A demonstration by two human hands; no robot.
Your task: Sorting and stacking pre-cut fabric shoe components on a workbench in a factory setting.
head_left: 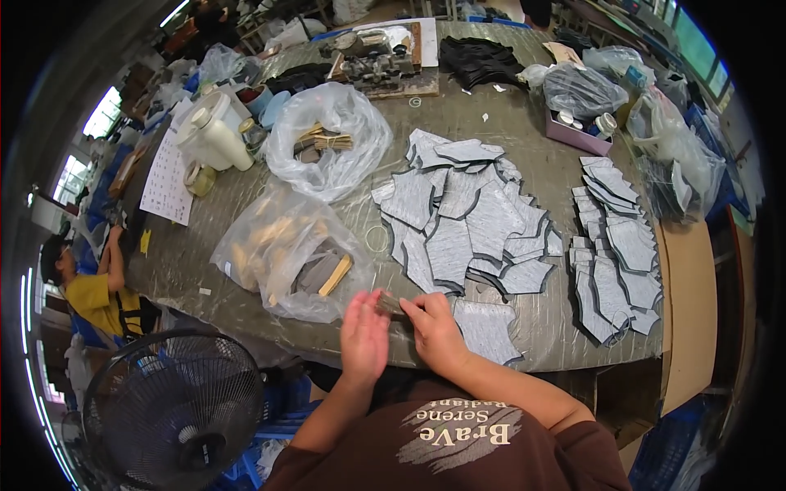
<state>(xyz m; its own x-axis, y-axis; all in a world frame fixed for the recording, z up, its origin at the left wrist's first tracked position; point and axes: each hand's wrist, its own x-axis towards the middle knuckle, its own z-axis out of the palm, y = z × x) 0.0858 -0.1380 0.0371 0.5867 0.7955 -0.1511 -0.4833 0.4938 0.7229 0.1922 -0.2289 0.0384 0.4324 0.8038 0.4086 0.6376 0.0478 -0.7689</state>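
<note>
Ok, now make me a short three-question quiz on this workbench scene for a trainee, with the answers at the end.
1. What is the right hand gripping?
A) a white bottle
B) a small dark piece
C) a pair of scissors

2. True or false: the black fan stands on the person's left.

3. Where is the purple box relative to the large pile of grey pieces?

Key:
1. B
2. True
3. Farther back and to the right

On the table (229, 200): bags (327, 233) left of cut pieces (479, 217), box (578, 140) far right. Beside the table, near left: fan (173, 409).
</note>
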